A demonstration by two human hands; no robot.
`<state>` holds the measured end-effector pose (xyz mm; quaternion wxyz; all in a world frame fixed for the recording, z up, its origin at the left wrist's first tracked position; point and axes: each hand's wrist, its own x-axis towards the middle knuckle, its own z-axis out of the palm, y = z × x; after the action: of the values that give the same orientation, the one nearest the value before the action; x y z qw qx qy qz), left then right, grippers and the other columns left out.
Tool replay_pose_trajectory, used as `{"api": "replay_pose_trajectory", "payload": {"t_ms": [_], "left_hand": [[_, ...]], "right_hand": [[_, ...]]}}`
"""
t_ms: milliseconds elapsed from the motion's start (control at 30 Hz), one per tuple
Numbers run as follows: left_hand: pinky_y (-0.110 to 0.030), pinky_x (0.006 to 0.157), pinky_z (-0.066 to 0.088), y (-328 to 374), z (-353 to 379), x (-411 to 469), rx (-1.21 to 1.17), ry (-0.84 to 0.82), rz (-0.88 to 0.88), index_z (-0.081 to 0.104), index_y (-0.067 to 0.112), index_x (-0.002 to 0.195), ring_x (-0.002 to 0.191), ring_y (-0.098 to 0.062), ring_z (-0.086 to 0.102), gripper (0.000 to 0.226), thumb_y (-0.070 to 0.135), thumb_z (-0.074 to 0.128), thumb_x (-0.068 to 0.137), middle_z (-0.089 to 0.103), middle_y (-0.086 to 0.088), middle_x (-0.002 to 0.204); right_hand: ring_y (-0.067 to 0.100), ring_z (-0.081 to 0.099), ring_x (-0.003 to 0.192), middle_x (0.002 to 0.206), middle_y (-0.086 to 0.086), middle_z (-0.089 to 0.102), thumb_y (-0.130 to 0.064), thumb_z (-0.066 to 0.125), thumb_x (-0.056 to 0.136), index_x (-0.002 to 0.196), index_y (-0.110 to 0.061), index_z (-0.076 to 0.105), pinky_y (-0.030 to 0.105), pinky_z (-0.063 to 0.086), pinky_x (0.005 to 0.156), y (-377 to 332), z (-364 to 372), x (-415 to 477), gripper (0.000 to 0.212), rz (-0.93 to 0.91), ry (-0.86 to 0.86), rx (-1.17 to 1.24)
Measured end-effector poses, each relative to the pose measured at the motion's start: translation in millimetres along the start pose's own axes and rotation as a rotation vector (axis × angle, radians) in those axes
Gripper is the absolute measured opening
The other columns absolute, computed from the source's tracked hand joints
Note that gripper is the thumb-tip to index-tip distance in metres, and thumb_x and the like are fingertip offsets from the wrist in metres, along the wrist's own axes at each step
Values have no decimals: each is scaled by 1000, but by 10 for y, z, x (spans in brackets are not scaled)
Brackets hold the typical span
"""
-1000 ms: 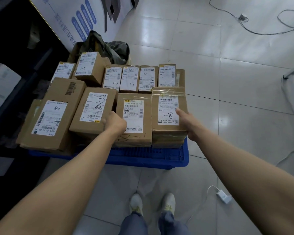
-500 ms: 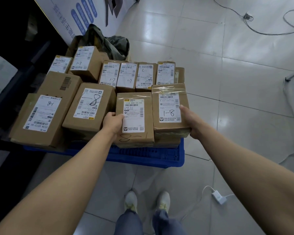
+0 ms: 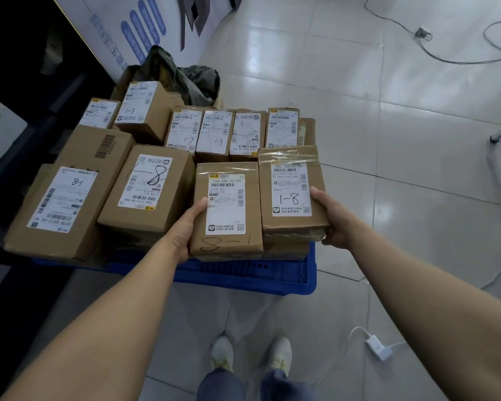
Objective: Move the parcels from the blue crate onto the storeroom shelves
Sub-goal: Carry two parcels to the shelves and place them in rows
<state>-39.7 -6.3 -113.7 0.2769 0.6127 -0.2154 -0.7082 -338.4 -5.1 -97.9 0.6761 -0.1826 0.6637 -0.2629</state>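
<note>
While both arms reach forward over the crate, each hand has its own parcel:

Left hand: the left hand (image 3: 185, 227) clasps the left edge of a brown parcel (image 3: 226, 209) with "8-1" penned on its near end, thumb on top against the label, the other fingers hidden under the box.

Right hand: the right hand (image 3: 334, 217) grips the right side of a taped parcel (image 3: 291, 188) marked "1-8", thumb lying on the label's edge, fingers curled beneath.

Held parcels: they sit side by side and touch, the taped one standing slightly higher, both at the near right end of the load.

Blue crate: the blue crate (image 3: 243, 273) stands on the tiled floor (image 3: 388, 140), only its near rim showing under the cardboard.

Other parcels: a box scrawled "8" (image 3: 148, 189) lies just left of the left hand; a larger labelled box (image 3: 55, 209) overhangs the crate's left end; a row of upright boxes marked "1-7" (image 3: 217, 131) fills the far side.

Shelves: dark shelving (image 3: 26, 68) runs along the left, details too dim to tell.

Floor: a white charger (image 3: 378, 347) lies near the person's pale shoes (image 3: 223, 353).
</note>
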Motion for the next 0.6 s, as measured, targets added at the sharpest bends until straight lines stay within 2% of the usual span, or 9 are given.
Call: {"api": "replay_pose_trajectory", "payload": {"t_ms": [133,300,367,533,600], "left_hand": [[-42,80,54,-13,-38,-63,-50,-16,-1,66,24,111,90,-28,69,38,51,59,85,74,-8,100],[-45,86,51,92,-45,-239,-51,-56,-21,66,20,115,94,-29,68,48,53,64,79,72,-12,107],[-41,81,53,189,1,-354,-62,-80,-15,66,17,113,87,-28,69,47,52,62,81,73,-12,103],[-37,75,55,577,99,-716,-53,-112,92,67,15,105,74,-22,72,35,45,57,88,75,-9,89],[-35,71,58,783,72,-885,-45,-117,146,66,15,108,76,-22,72,38,45,58,88,75,-9,92]], "right_hand": [[12,68,54,69,-2,71,-56,48,92,106,-20,59,20,46,48,-28,41,-106,40,7,3,-7],[20,63,72,81,3,67,-59,50,90,108,-20,59,30,44,58,-97,62,-398,44,30,32,8],[21,63,75,84,4,67,-58,52,89,105,-20,59,32,45,60,-164,54,-533,42,21,47,14],[23,64,79,88,4,69,-60,53,87,106,-22,61,34,48,64,-461,84,-933,43,-76,76,25],[23,65,78,87,2,70,-60,52,88,106,-24,61,34,48,65,-600,140,-1113,41,-138,66,31]]}}
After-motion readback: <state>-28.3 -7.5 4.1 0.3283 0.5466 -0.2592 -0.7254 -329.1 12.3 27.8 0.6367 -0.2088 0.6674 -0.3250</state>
